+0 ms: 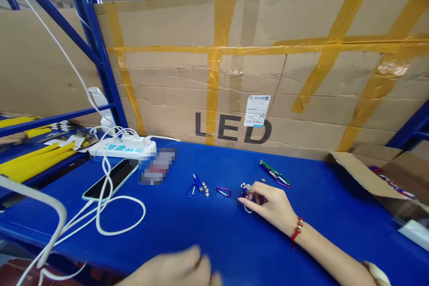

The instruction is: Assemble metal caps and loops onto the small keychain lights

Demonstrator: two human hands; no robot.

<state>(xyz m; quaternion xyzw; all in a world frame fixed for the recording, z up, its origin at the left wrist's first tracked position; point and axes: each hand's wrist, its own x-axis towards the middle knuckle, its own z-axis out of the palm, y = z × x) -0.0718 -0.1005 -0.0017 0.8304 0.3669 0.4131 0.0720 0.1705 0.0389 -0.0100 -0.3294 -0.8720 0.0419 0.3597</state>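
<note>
Head view: right fingers (254, 206) close around small metallic pieces (246, 191); blurred left fingers (187, 257) curl, grip unclear.

The carabiner (224, 192) looks glossy metal, the cardboard (167, 85) matt.

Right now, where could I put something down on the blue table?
There's bare table between the blue flashlight and left hand, and more between the right arm and open box. It's crowded around the phone, cable and power strip, and around the flashlight, purple clip and right hand.
</note>
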